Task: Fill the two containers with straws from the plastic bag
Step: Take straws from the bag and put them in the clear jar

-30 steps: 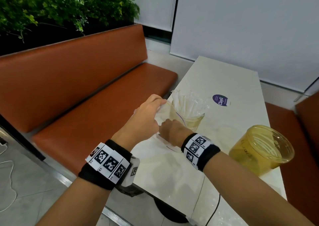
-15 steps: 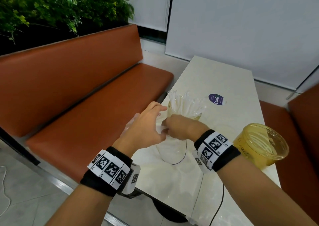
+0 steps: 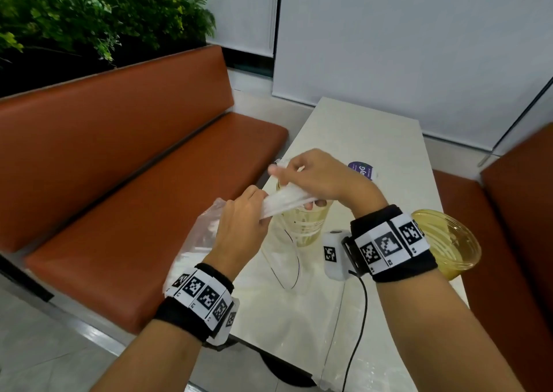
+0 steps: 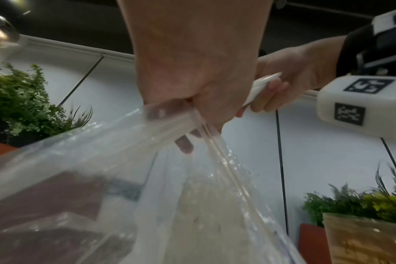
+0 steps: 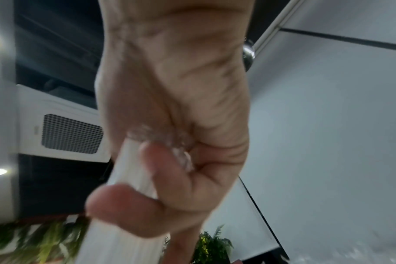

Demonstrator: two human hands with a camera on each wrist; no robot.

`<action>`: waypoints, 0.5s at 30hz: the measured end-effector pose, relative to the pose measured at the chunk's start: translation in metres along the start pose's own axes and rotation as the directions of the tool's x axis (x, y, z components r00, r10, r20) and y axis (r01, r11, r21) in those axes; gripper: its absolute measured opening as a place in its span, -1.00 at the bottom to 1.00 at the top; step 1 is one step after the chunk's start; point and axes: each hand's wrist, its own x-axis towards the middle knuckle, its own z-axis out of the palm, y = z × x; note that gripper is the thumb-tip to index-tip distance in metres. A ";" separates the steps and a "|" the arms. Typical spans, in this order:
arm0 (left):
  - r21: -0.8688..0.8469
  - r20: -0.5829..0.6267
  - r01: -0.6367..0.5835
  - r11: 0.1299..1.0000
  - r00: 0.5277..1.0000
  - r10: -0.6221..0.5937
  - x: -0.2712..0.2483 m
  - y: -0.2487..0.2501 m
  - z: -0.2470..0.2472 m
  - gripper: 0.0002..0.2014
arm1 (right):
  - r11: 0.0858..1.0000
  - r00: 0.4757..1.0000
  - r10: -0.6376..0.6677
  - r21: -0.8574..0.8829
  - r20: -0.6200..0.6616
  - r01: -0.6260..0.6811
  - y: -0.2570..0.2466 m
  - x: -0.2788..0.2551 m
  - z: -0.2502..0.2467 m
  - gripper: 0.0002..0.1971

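My right hand grips a bundle of white wrapped straws above the left edge of the pale table. My left hand clutches the clear plastic bag mouth, touching the bundle's lower end.

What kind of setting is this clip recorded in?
Most likely a café or drinks shop seating area. An orange padded bench runs along a narrow white table, with a planter of greenery behind the backrest. Straws and a yellow translucent container on the table fit that too.
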 end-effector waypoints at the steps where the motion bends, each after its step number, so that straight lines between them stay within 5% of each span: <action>1: -0.024 -0.008 0.021 0.999 1.000 -0.022 0.002 0.000 -0.001 -0.91 | 0.990 0.997 0.000 0.142 -0.074 0.011 -0.001 -0.001 0.000 -0.42; 4: -0.113 -0.029 0.108 0.988 0.993 -0.112 0.007 0.001 -0.002 -0.81 | 0.858 0.983 -0.001 0.505 -0.185 0.096 -0.001 -0.001 0.007 -0.33; 6: -0.157 -0.030 0.149 0.976 0.987 -0.155 0.011 0.004 -0.005 -0.79 | 0.796 0.979 -0.049 0.585 -0.200 0.159 0.001 0.002 0.022 -0.41; 10: -0.316 -0.018 0.123 0.941 0.991 -0.136 0.015 0.006 -0.011 -0.84 | 0.875 0.930 -0.095 0.416 -0.355 0.248 0.006 0.013 0.069 -0.63; 13: -0.324 0.039 0.254 0.911 0.966 -0.256 0.015 0.004 -0.015 -0.94 | 0.915 0.884 -0.131 0.288 -0.449 0.282 0.001 0.020 0.080 -0.74; 15: -0.263 0.039 0.299 0.917 0.953 -0.299 0.015 0.001 -0.017 -0.82 | 0.915 0.876 -0.149 0.271 -0.460 0.298 -0.007 0.023 0.068 -0.73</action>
